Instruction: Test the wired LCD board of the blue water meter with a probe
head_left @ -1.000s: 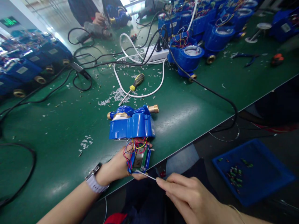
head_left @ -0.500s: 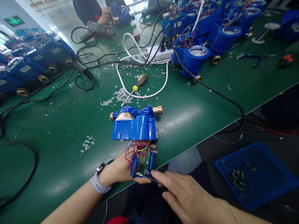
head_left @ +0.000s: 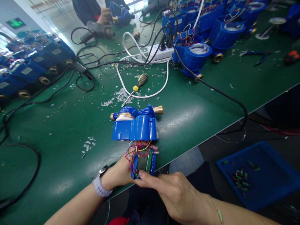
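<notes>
A blue water meter (head_left: 134,128) with brass threaded ends lies on the green table. Red, yellow, blue and black wires (head_left: 140,148) run from it to a small display module (head_left: 142,162) with a green circuit board in a blue housing. My left hand (head_left: 124,168), with a watch on its wrist, is closed around the module from below and the left. My right hand (head_left: 173,190) touches the module's lower edge with its outstretched index fingertip, covering part of the display. Its other fingers are curled; whatever they hold is hidden.
A yellow-black screwdriver (head_left: 140,82) lies beyond the meter among white scraps. Cables and a power strip (head_left: 161,53) cross the table. More blue meters (head_left: 194,59) stand at right and left. A blue tray (head_left: 260,175) with small parts is lower right. A co-worker's hand (head_left: 104,15) is across the table.
My right index fingertip has moved left onto the module's lower corner. The thin metal shaft seen there before is out of sight, and the display's digits are fainter. The meter has stayed put.
</notes>
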The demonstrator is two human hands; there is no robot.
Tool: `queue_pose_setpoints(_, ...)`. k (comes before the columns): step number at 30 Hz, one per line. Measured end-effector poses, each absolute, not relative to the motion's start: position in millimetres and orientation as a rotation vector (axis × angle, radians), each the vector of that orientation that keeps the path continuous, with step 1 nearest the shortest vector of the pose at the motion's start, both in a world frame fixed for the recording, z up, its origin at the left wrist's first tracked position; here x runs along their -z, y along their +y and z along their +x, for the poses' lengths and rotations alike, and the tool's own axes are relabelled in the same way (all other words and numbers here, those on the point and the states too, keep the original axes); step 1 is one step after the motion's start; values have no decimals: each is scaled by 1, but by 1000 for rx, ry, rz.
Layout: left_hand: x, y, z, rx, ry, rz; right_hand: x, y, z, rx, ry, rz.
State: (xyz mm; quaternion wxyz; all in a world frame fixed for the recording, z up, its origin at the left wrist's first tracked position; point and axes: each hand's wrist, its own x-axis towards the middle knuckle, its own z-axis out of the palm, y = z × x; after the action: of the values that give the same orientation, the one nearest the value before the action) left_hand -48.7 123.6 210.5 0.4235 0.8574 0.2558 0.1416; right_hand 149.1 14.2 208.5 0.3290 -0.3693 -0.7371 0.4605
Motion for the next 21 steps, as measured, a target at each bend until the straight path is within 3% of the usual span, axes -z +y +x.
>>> queue_pose_setpoints(10, -210, 122, -50, -346, 666, 2103, -216, 22, 147, -1364, -1668, -1009)
queue_pose_setpoints(21, -205, 124, -52, -306, 642, 2134, -253, 25, 180, -1199, -2305, -1221)
